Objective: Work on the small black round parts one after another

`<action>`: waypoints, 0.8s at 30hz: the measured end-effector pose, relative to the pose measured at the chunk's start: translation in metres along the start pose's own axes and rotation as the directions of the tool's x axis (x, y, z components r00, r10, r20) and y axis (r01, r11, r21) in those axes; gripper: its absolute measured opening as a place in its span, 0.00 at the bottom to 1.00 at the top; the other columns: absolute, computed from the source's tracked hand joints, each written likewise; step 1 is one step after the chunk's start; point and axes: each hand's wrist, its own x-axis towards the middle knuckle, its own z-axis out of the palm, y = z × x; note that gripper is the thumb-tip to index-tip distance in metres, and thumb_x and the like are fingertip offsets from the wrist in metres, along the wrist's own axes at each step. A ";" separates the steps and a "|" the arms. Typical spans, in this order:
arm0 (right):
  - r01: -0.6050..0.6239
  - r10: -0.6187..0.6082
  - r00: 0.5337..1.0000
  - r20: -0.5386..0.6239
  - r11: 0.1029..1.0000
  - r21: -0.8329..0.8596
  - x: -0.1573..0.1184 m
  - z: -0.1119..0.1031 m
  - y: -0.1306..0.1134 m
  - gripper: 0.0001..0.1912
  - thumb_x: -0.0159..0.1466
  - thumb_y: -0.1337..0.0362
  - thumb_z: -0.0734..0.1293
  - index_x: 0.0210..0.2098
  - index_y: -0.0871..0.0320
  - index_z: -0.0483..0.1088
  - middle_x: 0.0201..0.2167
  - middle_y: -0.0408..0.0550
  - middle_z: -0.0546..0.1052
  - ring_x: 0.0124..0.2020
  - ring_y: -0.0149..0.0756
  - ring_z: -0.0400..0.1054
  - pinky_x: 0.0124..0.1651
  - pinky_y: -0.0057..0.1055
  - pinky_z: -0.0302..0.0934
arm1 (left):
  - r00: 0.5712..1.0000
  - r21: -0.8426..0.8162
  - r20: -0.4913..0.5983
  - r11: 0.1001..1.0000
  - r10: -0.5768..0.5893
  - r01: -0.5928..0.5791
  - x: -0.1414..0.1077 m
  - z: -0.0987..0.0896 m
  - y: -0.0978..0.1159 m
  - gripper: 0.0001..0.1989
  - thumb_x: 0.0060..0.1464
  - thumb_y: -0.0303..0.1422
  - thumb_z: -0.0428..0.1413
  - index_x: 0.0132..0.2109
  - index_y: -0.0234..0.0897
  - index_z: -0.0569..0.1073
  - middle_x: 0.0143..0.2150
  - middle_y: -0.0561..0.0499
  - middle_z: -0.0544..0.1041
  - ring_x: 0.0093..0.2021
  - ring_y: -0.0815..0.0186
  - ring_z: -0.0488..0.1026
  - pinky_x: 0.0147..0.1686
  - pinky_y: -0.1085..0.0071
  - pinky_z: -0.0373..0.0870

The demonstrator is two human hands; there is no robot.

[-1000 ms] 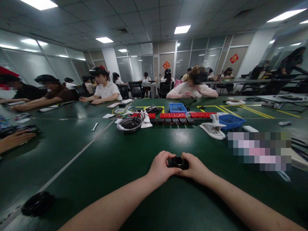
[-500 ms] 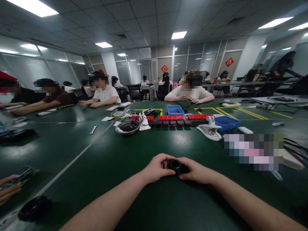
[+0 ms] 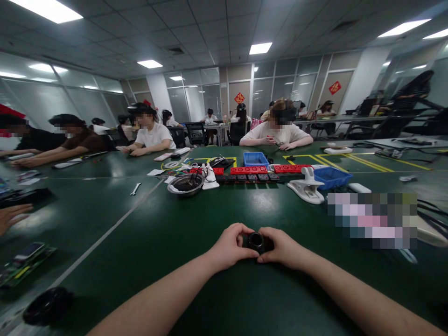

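A small black round part with a ring-shaped opening (image 3: 256, 240) is held between my two hands, just above or on the green table. My left hand (image 3: 235, 243) grips it from the left, thumb at the near side and fingers curled round the far side. From the right, my right hand (image 3: 278, 246) closes on it in the same way. Its opening faces up and toward me. The fingers and shadow hide its lower part and right side, so I cannot tell its exact kind.
A steel bowl (image 3: 185, 185), red power strips (image 3: 248, 170), blue trays (image 3: 331, 177) and a white clamp base (image 3: 306, 190) stand beyond my hands. A wrench (image 3: 136, 189) lies left. Nearer are a circuit board (image 3: 28, 263), a black ring-like object (image 3: 48, 305) and a co-worker's hand (image 3: 13, 217).
The co-worker's hand at left has come off the circuit board and moved farther up the table. My hands keep their hold on the black round part, with only a slight shift.
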 end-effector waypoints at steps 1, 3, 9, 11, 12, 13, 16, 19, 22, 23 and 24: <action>-0.033 0.031 0.999 -0.043 0.998 -0.061 0.000 0.003 -0.002 0.18 0.41 0.58 0.70 0.27 0.59 0.61 0.24 0.40 0.66 0.26 0.30 0.60 0.25 0.23 0.50 | 0.999 0.026 -0.039 1.000 -0.006 0.007 -0.001 0.003 0.000 0.22 0.32 0.34 0.62 0.38 0.34 0.67 0.27 0.56 0.62 0.21 0.76 0.55 0.19 0.79 0.52; -0.113 0.087 0.986 -0.141 0.976 -0.188 -0.001 0.010 -0.009 0.18 0.42 0.56 0.69 0.26 0.59 0.59 0.24 0.41 0.66 0.24 0.31 0.59 0.23 0.24 0.48 | 0.991 0.087 -0.132 0.996 -0.006 0.018 -0.002 0.009 0.001 0.21 0.32 0.35 0.62 0.36 0.34 0.67 0.28 0.56 0.61 0.22 0.75 0.55 0.20 0.79 0.52; -0.201 0.096 0.958 -0.269 0.896 -0.396 -0.006 0.017 -0.024 0.14 0.48 0.57 0.65 0.28 0.59 0.61 0.27 0.48 0.69 0.28 0.36 0.63 0.28 0.28 0.51 | 0.973 0.152 -0.232 0.988 0.013 0.023 -0.005 0.015 0.001 0.19 0.34 0.34 0.61 0.37 0.35 0.67 0.29 0.55 0.63 0.24 0.73 0.58 0.24 0.77 0.55; -0.093 0.003 0.970 -0.242 0.927 -0.363 -0.006 0.014 -0.021 0.18 0.48 0.55 0.66 0.34 0.59 0.63 0.32 0.49 0.70 0.34 0.39 0.63 0.34 0.31 0.53 | 0.985 0.114 -0.170 0.993 0.025 -0.006 -0.004 0.010 0.001 0.19 0.35 0.33 0.61 0.38 0.35 0.67 0.29 0.55 0.62 0.23 0.74 0.57 0.23 0.77 0.55; -0.024 -0.048 0.975 -0.216 0.948 -0.318 -0.006 0.011 -0.019 0.21 0.47 0.55 0.66 0.38 0.59 0.63 0.35 0.50 0.69 0.36 0.39 0.63 0.37 0.32 0.53 | 0.991 0.087 -0.126 0.996 0.033 -0.022 -0.003 0.008 0.000 0.19 0.35 0.33 0.60 0.38 0.34 0.67 0.29 0.55 0.62 0.22 0.75 0.57 0.23 0.78 0.55; 0.044 -0.092 0.980 -0.177 0.965 -0.259 -0.006 0.009 -0.016 0.24 0.47 0.55 0.67 0.41 0.58 0.62 0.37 0.49 0.69 0.38 0.40 0.62 0.39 0.33 0.53 | 0.996 0.058 -0.081 0.998 0.042 -0.038 -0.002 0.005 0.000 0.19 0.36 0.33 0.60 0.39 0.35 0.67 0.30 0.55 0.62 0.22 0.75 0.57 0.22 0.78 0.56; 0.149 -0.151 0.988 -0.022 0.987 -0.066 -0.006 -0.001 -0.007 0.24 0.48 0.59 0.67 0.44 0.58 0.62 0.39 0.47 0.68 0.40 0.38 0.61 0.41 0.32 0.54 | 0.997 -0.014 0.022 0.997 0.078 -0.077 -0.001 -0.002 -0.001 0.20 0.38 0.32 0.59 0.42 0.36 0.67 0.32 0.54 0.63 0.23 0.76 0.57 0.23 0.78 0.57; 0.136 -0.140 0.985 0.099 0.990 0.049 -0.005 -0.011 -0.003 0.18 0.50 0.63 0.66 0.41 0.59 0.65 0.37 0.46 0.68 0.38 0.36 0.62 0.40 0.31 0.55 | 0.992 -0.056 0.067 0.993 0.104 -0.100 0.000 -0.005 -0.002 0.20 0.39 0.32 0.59 0.43 0.36 0.68 0.34 0.53 0.63 0.23 0.76 0.58 0.23 0.78 0.57; 0.125 -0.139 0.979 0.149 0.987 0.097 -0.003 -0.015 -0.002 0.15 0.50 0.65 0.65 0.39 0.60 0.66 0.35 0.45 0.68 0.36 0.35 0.62 0.38 0.30 0.56 | 0.992 -0.070 0.078 0.993 0.099 -0.094 0.000 -0.004 -0.003 0.21 0.38 0.31 0.59 0.44 0.37 0.68 0.34 0.53 0.63 0.24 0.76 0.58 0.24 0.78 0.58; 0.124 -0.140 0.978 0.152 0.986 0.108 -0.003 -0.016 -0.002 0.15 0.50 0.65 0.65 0.38 0.60 0.66 0.35 0.45 0.69 0.35 0.35 0.62 0.38 0.29 0.56 | 0.993 -0.070 0.078 0.994 0.092 -0.087 0.001 -0.004 -0.004 0.21 0.38 0.31 0.59 0.44 0.37 0.68 0.34 0.53 0.63 0.24 0.76 0.58 0.24 0.78 0.58; 0.122 -0.140 0.978 0.152 0.985 0.118 -0.003 -0.016 -0.002 0.14 0.50 0.66 0.65 0.38 0.60 0.67 0.35 0.45 0.69 0.35 0.35 0.62 0.38 0.29 0.56 | 0.993 -0.070 0.079 0.994 0.086 -0.081 0.001 -0.004 -0.004 0.21 0.38 0.30 0.59 0.44 0.37 0.68 0.34 0.53 0.63 0.24 0.76 0.58 0.24 0.79 0.58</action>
